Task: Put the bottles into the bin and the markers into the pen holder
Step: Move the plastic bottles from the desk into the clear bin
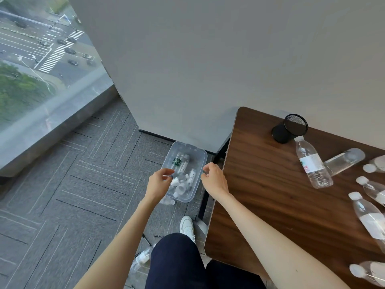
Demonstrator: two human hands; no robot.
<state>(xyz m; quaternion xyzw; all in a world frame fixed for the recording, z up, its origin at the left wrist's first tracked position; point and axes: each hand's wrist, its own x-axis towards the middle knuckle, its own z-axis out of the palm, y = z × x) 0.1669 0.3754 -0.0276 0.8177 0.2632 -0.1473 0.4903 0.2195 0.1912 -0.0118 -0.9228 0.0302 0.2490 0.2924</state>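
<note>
Clear plastic bin (pixel 187 145) sits on the carpet beside the table (pixel 260 195), bottles (pixel 183 163) already inside. Left hand (pixel 159 181) and right hand (pixel 213 179) flank its rims, fingers curled; gripping plastic or nothing, I can't tell. Best to keep it level and steady, with more table bottles (pixel 312 165) waiting well right

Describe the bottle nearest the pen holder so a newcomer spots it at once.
On the wooden table at right, find the black mesh pen holder tipped over near the wall. The bottle lies right beside it, neck toward the holder. Alone among its neighbours, it shows red and green print on a white label.
</note>
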